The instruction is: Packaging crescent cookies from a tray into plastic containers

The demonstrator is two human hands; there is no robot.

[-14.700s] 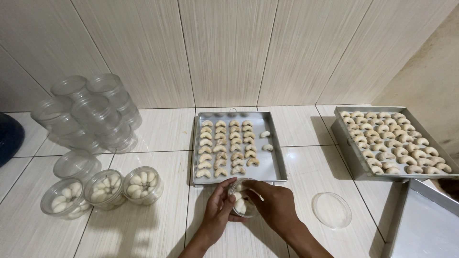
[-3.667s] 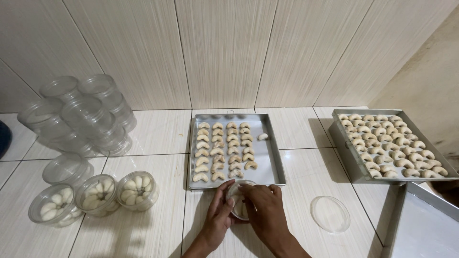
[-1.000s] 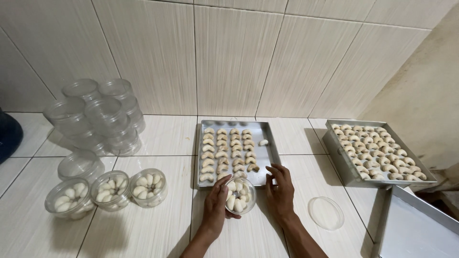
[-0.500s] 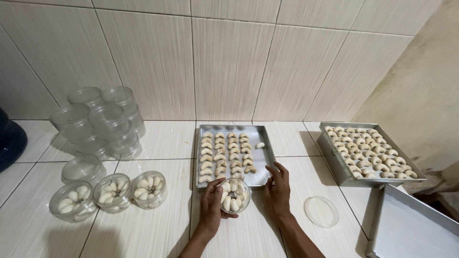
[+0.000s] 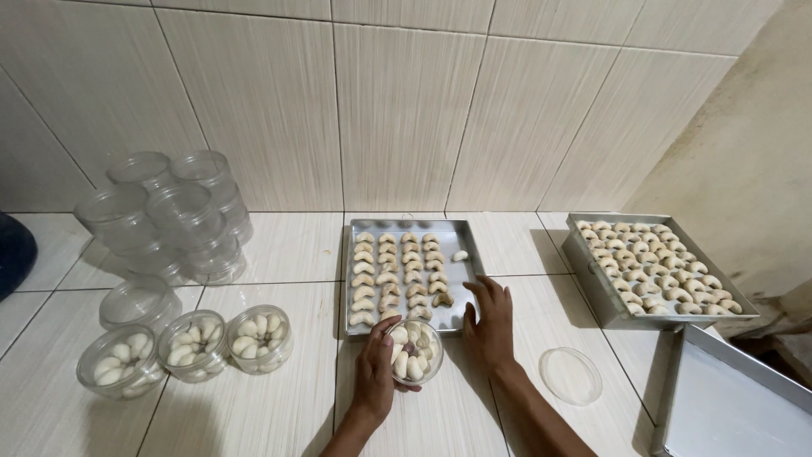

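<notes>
My left hand (image 5: 377, 370) grips a round clear plastic jar (image 5: 414, 350) packed with pale crescent cookies, tilted toward me just in front of a metal baking tray (image 5: 468, 254). That tray holds rows of the same cookies (image 5: 397, 274) on its left part, with one stray cookie (image 5: 459, 256) near its back right. My right hand (image 5: 491, 321) rests with spread fingers on the tray's front right corner, holding nothing.
Three filled jars (image 5: 194, 345) and one empty jar (image 5: 139, 300) stand at the left, behind them stacked empty jars (image 5: 169, 211). A clear lid (image 5: 571, 375) lies at right. A second cookie tray (image 5: 655, 275) and an empty tray (image 5: 734, 398) sit far right. Tiled wall behind.
My left hand has kept the jar, tilting it slightly toward me. My right hand stays at the tray's front right corner. The view has shifted a little.
</notes>
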